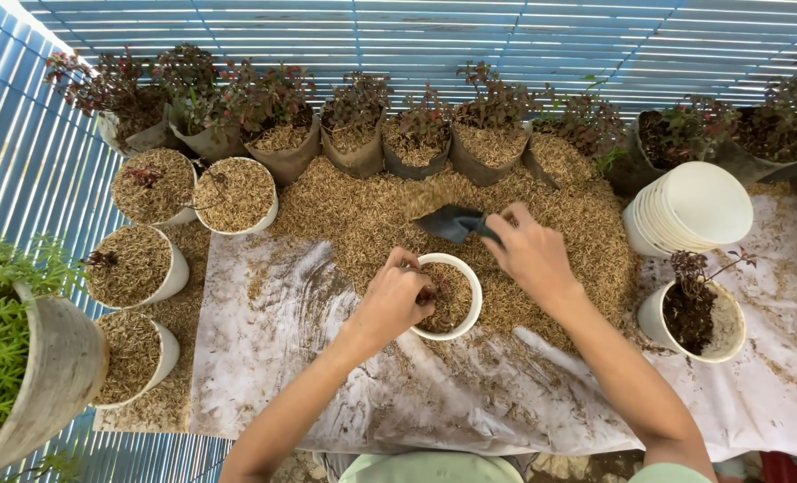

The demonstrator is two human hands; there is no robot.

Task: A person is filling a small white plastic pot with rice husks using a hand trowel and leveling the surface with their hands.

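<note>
A white pot (466, 309), partly filled with rice husk, stands on the white sheet in front of me. My left hand (394, 300) reaches into the pot and pinches a small dark-leaved seedling (432, 292) upright in it. My right hand (531, 255) grips the handle of a dark trowel (449, 222), held just behind the pot over the husk pile (363, 215). The trowel's blade points left and carries some husk.
A stack of white pots (695, 213) lies at the right, and a pot with soil and a seedling (695, 313) stands below it. Several husk-filled white pots (233, 194) stand at the left. Bagged dark-leaved plants (354, 121) line the back. A green potted plant (18, 358) leans at the far left.
</note>
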